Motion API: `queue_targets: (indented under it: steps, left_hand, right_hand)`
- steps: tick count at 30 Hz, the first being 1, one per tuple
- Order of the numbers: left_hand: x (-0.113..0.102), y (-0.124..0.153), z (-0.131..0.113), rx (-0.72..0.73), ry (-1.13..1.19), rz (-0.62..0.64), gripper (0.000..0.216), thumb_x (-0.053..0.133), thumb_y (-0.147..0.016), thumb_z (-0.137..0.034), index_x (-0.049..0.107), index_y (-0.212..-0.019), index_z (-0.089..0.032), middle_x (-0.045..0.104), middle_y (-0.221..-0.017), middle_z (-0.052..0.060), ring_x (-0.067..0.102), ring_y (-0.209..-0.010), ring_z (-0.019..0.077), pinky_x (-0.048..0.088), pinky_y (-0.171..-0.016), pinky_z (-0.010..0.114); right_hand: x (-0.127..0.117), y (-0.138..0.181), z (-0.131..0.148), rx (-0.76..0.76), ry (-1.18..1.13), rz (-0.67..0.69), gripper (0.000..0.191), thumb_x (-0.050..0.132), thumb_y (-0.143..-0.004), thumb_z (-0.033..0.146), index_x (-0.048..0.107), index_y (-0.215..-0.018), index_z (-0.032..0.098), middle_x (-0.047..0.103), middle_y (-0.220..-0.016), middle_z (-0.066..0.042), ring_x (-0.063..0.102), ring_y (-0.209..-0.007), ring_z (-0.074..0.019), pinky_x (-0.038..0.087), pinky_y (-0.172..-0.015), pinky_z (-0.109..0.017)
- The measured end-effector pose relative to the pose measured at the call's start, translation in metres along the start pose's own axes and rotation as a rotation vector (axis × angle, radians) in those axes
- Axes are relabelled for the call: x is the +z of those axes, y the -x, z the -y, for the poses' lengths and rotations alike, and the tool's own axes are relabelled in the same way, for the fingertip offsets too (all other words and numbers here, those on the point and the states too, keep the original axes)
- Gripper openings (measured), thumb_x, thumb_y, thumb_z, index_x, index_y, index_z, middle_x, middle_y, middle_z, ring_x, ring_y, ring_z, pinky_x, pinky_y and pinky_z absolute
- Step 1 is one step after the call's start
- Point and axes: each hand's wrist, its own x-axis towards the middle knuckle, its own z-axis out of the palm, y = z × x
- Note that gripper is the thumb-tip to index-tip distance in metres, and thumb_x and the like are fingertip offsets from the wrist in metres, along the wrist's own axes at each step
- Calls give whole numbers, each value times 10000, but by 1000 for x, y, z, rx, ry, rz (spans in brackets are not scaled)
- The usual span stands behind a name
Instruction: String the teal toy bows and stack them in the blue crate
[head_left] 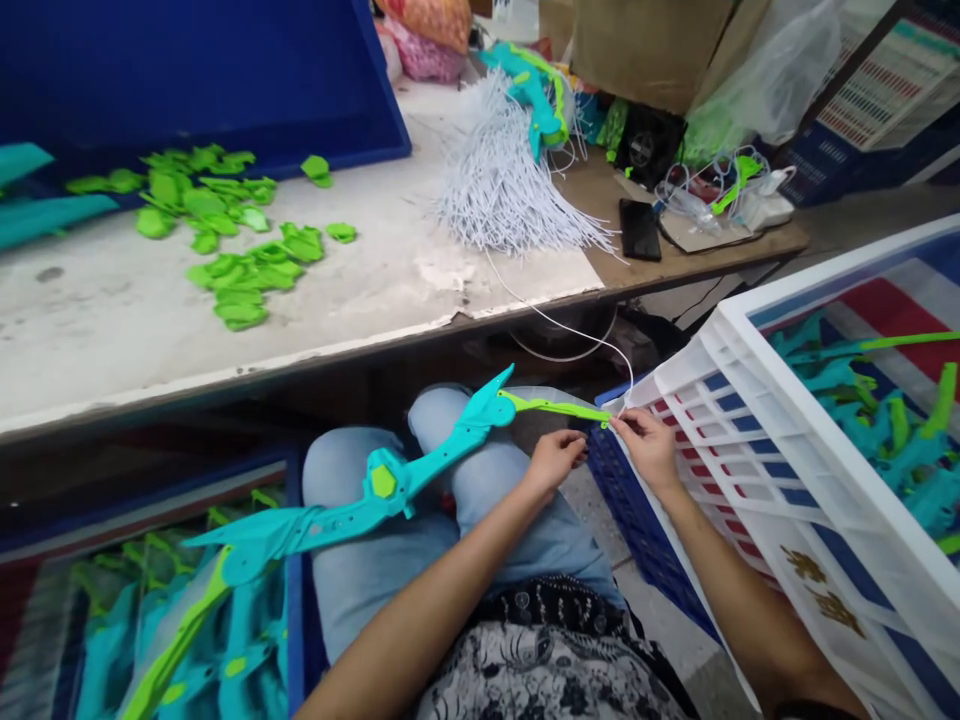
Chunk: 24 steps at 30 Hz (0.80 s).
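A teal toy bow (441,460) with bright green limb ends lies across my lap, its left end reaching over the crate on that side. My right hand (651,450) pinches a white string (630,375) at the bow's right green tip (592,408). That string trails up to the table edge below a bundle of white strings (502,190). My left hand (555,460) is just left of the tip, its fingers curled closed; whether something thin is between them is hidden.
Loose green plastic pieces (225,215) lie on the white table (360,300) beside a blue bin (187,70). More teal-and-green parts rest on the strings. A phone (640,230) lies behind. Crates holding bow parts flank me: white (720,430) on the right, blue (294,600) on the left.
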Motion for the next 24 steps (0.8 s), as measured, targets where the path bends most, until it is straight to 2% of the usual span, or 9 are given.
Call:
queue_targets:
  steps: [6,9,12,14,17,20,22,24]
  left_hand:
    - [10,-8,-2,-53,75,67,180,573,-769,-95,702,-891,-130,663,-651,19,586,-558,94,430,-516,177]
    - [15,-10,-6,-77,126,139,183,536,-802,-95,683,-908,-122,668,-661,26,610,-568,97,467,-559,193]
    - [21,-14,-9,-97,178,212,135,525,-828,-127,657,-806,-104,660,-636,32,620,-573,96,497,-620,215]
    - [24,-18,-9,-90,178,211,115,552,-812,-134,635,-737,-108,640,-589,18,605,-549,93,495,-621,217]
    - [23,-18,-5,-66,129,157,126,591,-769,-132,611,-645,-125,589,-501,-11,554,-479,93,467,-553,213]
    - [0,1,-4,-27,87,94,162,623,-732,-155,589,-574,-141,600,-521,-6,538,-476,101,457,-521,222]
    - [-33,31,-8,33,130,76,135,648,-717,-200,611,-598,-149,697,-741,42,618,-631,139,509,-605,256]
    - [-79,72,-15,133,306,65,137,660,-719,-257,629,-626,-161,696,-1074,85,646,-929,218,540,-786,337]
  right_hand:
    - [2,1,-4,-99,61,22,134,601,-813,283,651,-732,189,659,-732,-21,587,-636,-143,465,-598,-262]
    - [3,2,-10,-128,89,57,132,591,-828,279,658,-748,199,655,-749,-26,597,-667,-154,477,-616,-277]
    - [3,3,-18,-159,110,51,127,601,-825,298,671,-771,206,662,-868,-58,623,-838,-196,509,-734,-326]
    - [3,3,-24,-187,113,82,125,602,-827,311,673,-823,209,665,-1000,-82,616,-962,-221,510,-809,-361]
    - [4,4,-30,-207,125,167,157,597,-835,333,652,-922,214,678,-1034,-83,627,-960,-222,523,-794,-361]
    - [3,6,-32,-187,165,147,287,604,-836,368,608,-1077,212,694,-986,-80,645,-865,-211,534,-754,-351]
    - [1,9,-31,-163,195,129,443,602,-839,393,530,-1233,204,696,-1012,-88,650,-817,-203,534,-770,-360]
    - [-1,11,-30,-141,223,135,585,596,-844,411,421,-1357,192,695,-1036,-96,651,-800,-200,527,-808,-374]
